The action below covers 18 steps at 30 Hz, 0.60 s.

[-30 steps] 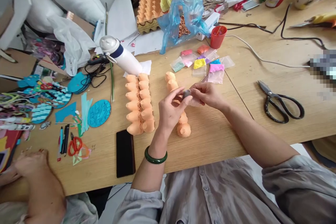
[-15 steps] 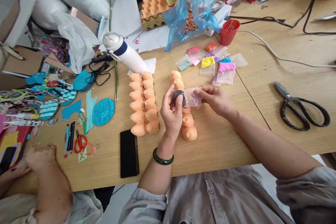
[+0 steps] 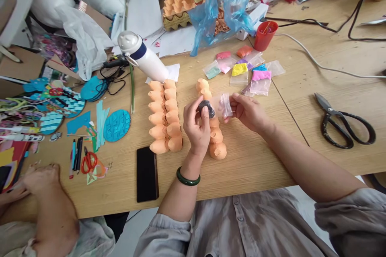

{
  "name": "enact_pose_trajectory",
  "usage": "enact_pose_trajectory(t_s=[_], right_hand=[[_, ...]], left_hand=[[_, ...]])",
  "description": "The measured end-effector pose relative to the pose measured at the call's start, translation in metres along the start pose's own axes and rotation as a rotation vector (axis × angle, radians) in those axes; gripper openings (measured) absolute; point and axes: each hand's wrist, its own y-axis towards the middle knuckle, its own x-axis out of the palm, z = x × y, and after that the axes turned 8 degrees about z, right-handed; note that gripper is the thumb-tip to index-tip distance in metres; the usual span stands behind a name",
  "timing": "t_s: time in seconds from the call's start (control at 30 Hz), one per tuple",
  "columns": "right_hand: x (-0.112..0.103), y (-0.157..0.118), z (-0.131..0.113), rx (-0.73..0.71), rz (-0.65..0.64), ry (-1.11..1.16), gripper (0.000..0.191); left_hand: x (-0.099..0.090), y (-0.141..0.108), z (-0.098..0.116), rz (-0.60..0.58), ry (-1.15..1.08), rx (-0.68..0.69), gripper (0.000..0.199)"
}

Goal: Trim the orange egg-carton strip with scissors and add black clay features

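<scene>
My left hand (image 3: 196, 126), a dark green bangle (image 3: 188, 176) on its wrist, pinches a small clear plastic bag (image 3: 223, 105) by the end with a black lump (image 3: 206, 108), apparently modelling clay. The bag's other end is crumpled and points right. Beside that end is my right hand (image 3: 249, 113), its thumb lifted away from the plastic and its fingers loosely curled. One fingertip is close to the bag's lower edge; contact is unclear. Under both hands lies a single row of orange egg-carton cups (image 3: 217, 150), partly covered by the left hand.
A double row of orange cups (image 3: 158, 118) and a phone (image 3: 147, 174) lie left. Several coloured clay bags (image 3: 239, 69) and a red cup (image 3: 265, 36) are beyond my hands. Black-handled scissors (image 3: 343, 122) lie right; a white bottle (image 3: 144, 56) stands behind. Another person's arm (image 3: 54, 209) rests far left.
My right thumb has come off the plastic, and the right hand has shifted slightly right. The bag's free end now looks more crumpled. My left hand keeps its hold.
</scene>
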Motion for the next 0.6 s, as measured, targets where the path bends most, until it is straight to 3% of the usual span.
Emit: enact_pose_trajectory(t_s=[0.27,0.6], right_hand=[[-0.003,0.000,0.003,-0.029,0.004,-0.073,0.037],[0.002,-0.001,0.002,-0.041,0.058,-0.128,0.044]], left_hand=[[0.001,-0.001,-0.006,0.018,-0.022,-0.013,0.029],[-0.002,0.002,0.005,-0.005,0.270,0.285,0.023]])
